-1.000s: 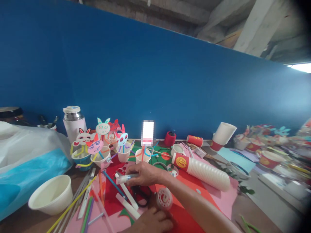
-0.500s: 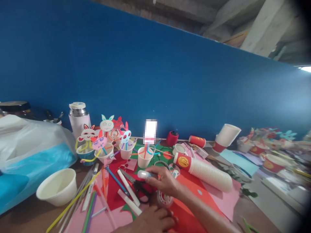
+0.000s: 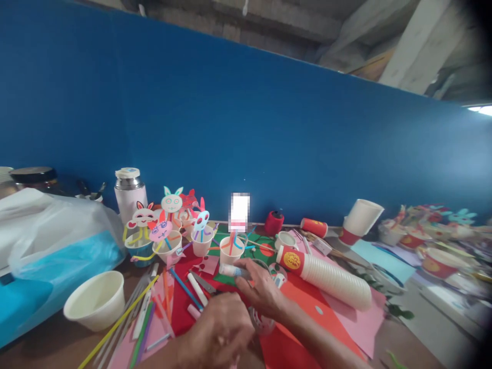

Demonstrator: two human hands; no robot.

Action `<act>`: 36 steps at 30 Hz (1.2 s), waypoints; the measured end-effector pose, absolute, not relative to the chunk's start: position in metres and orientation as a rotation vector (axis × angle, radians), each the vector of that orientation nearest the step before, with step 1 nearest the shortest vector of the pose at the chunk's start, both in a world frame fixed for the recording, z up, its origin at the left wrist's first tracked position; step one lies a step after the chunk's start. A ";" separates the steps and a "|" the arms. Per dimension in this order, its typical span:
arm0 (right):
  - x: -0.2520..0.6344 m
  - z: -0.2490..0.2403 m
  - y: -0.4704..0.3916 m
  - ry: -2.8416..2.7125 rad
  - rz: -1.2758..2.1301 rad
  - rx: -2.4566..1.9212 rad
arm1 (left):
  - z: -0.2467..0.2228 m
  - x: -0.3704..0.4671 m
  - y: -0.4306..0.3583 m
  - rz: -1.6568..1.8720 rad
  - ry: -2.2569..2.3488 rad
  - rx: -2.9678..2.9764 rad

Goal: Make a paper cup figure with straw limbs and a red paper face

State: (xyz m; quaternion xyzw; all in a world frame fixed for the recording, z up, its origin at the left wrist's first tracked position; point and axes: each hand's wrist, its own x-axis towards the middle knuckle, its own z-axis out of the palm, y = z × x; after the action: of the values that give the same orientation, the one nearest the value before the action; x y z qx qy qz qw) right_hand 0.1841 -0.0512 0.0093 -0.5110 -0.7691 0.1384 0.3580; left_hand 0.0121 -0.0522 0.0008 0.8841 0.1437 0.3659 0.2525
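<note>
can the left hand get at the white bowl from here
Probably yes: nothing tall seems to stand between the left hand and the bowl; the straws and pens there lie low.

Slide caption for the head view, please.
Right hand holds a pale tube near a paper cup; left hand curled beside a tape roll.

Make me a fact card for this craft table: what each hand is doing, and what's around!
Right hand: holds a small pale see-through plastic tube
Left hand: curled; anything inside is hidden
Just behind the tube: white round paper cup
Animal: pink cat-shaped paper face
Left side: cream round bowl
Right side: long stack of white-and-red paper cups, lying down
Background: flat blue wall
</note>
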 end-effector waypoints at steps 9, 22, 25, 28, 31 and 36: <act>0.183 0.009 -0.050 -1.807 0.467 -1.283 | 0.020 -0.003 -0.012 1.123 0.909 1.434; 0.176 0.012 -0.052 -1.728 0.568 -1.332 | 0.001 0.000 -0.001 0.966 0.774 1.300; 0.179 0.010 -0.049 -1.723 0.526 -1.348 | 0.000 -0.001 -0.001 0.954 0.752 1.300; 0.181 0.010 -0.048 -1.706 0.506 -1.341 | 0.000 -0.001 -0.001 0.945 0.763 1.317; 0.181 0.012 -0.048 -1.700 0.515 -1.324 | 0.000 -0.001 -0.001 0.950 0.778 1.335; 0.181 0.013 -0.049 -1.712 0.565 -1.309 | 0.002 -0.003 -0.001 0.934 0.786 1.366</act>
State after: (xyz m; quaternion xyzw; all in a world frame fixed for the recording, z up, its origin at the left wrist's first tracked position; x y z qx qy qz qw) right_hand 0.1812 -0.0492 0.0134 -0.5271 -0.6897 0.2275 0.4412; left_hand -0.0025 -0.0012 0.0019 0.5913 0.3401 0.4044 0.6092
